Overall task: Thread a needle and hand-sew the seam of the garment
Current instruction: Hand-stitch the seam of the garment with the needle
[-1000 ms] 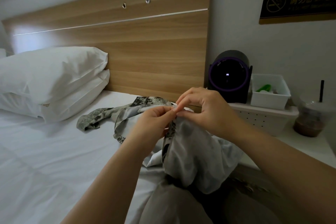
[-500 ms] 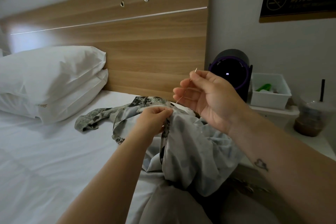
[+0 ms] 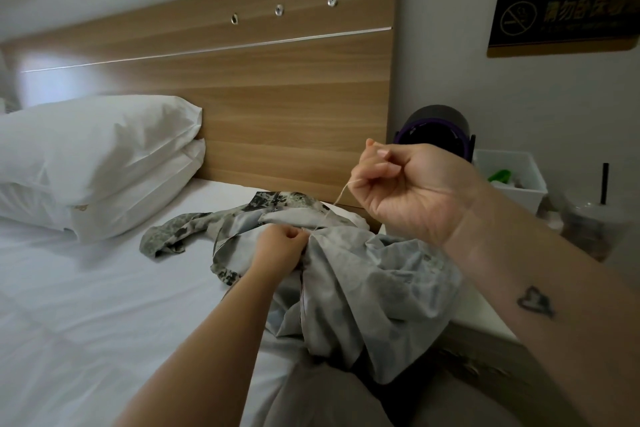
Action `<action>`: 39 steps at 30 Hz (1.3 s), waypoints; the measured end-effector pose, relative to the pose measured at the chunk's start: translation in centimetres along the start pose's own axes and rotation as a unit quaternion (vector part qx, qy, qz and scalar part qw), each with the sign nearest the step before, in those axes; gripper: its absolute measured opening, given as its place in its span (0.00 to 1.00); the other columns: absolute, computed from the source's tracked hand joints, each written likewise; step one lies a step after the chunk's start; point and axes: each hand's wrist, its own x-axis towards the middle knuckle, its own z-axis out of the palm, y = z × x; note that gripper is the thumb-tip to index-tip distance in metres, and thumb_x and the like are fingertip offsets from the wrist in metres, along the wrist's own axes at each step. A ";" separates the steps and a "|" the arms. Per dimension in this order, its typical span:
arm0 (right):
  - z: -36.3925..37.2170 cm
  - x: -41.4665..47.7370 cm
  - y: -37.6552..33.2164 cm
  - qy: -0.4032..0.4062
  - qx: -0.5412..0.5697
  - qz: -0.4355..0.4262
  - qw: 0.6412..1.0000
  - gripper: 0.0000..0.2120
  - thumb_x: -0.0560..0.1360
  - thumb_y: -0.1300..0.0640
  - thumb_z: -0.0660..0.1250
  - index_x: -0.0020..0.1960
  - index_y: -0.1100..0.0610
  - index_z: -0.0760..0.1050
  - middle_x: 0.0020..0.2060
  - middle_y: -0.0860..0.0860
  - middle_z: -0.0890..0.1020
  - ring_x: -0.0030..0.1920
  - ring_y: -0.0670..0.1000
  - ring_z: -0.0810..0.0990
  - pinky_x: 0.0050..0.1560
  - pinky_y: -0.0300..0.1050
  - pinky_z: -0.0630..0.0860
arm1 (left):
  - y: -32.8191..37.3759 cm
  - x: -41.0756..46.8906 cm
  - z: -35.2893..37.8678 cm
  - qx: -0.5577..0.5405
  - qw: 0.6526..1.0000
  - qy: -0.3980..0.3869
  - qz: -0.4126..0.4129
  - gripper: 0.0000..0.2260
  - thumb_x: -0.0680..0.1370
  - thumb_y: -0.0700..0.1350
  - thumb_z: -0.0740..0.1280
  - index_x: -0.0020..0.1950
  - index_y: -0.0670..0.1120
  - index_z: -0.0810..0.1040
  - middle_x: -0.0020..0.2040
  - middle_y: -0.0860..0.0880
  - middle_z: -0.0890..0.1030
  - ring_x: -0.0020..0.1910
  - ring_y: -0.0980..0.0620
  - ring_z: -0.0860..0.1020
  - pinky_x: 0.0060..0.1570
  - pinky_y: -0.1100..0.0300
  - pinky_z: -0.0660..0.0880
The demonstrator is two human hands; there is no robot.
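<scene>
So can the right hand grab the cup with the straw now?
Probably not yet. The right hand is busy pinching the thread that runs down to the garment. The cup stands near that arm with nothing between them, so likely yes once the hand lets go.

The garment lies on the bed, pillows left, headboard behind.

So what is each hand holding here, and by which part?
Left hand pinches the garment at its seam. Right hand pinches the thread at its upper end.
</scene>
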 end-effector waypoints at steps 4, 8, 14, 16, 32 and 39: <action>-1.7 0.6 0.1 0.040 -0.195 -0.059 0.978 0.08 0.80 0.63 0.55 0.43 0.59 0.69 0.24 0.48 0.65 0.22 0.44 0.59 0.22 0.34 0.62 | 1.4 -2.4 -0.6 -0.229 0.972 -0.061 -0.007 0.07 0.78 0.42 0.66 0.40 0.43 0.80 0.33 0.47 0.77 0.36 0.49 0.75 0.41 0.54 0.76; -4.3 1.6 0.3 0.058 -0.543 -0.130 0.828 0.03 0.78 0.60 0.64 0.47 0.58 0.76 0.24 0.45 0.68 0.22 0.42 0.63 0.24 0.36 0.62 | 3.2 -5.7 -2.2 -0.356 0.925 -0.135 0.016 0.06 0.78 0.40 0.65 0.41 0.44 0.79 0.33 0.47 0.78 0.33 0.52 0.75 0.38 0.61 0.75; -6.1 2.2 0.1 -0.017 -0.705 -0.075 0.705 0.17 0.65 0.41 0.72 0.47 0.51 0.82 0.22 0.44 0.75 0.22 0.43 0.70 0.25 0.33 0.64 | 5.2 -8.9 -4.0 -0.409 0.885 -0.216 0.056 0.06 0.70 0.43 0.67 0.42 0.41 0.76 0.34 0.46 0.78 0.32 0.52 0.76 0.36 0.61 0.76; -6.3 2.3 -0.6 -0.071 -0.664 0.031 0.743 0.17 0.64 0.41 0.71 0.45 0.53 0.80 0.21 0.44 0.69 0.22 0.43 0.62 0.25 0.34 0.60 | 5.4 -9.3 -4.3 -0.410 0.882 -0.223 0.064 0.07 0.69 0.43 0.67 0.43 0.40 0.75 0.34 0.45 0.78 0.32 0.52 0.76 0.36 0.61 0.75; -7.4 2.4 -0.9 -0.044 -0.825 -0.203 0.525 0.06 0.71 0.52 0.73 0.38 0.49 0.78 0.29 0.41 0.78 0.29 0.33 0.73 0.30 0.26 0.67 | 4.7 -9.7 -2.9 -0.311 0.946 -0.089 0.032 0.04 0.77 0.40 0.67 0.46 0.41 0.80 0.31 0.51 0.80 0.32 0.56 0.78 0.35 0.64 0.77; -8.0 2.6 -1.2 -0.008 -0.828 -0.182 0.530 0.03 0.74 0.53 0.70 0.41 0.49 0.79 0.30 0.43 0.79 0.28 0.37 0.74 0.29 0.29 0.70 | 4.4 -10.1 -2.7 -0.340 0.930 -0.134 0.024 0.05 0.76 0.39 0.68 0.50 0.42 0.83 0.37 0.48 0.85 0.36 0.56 0.82 0.38 0.64 0.79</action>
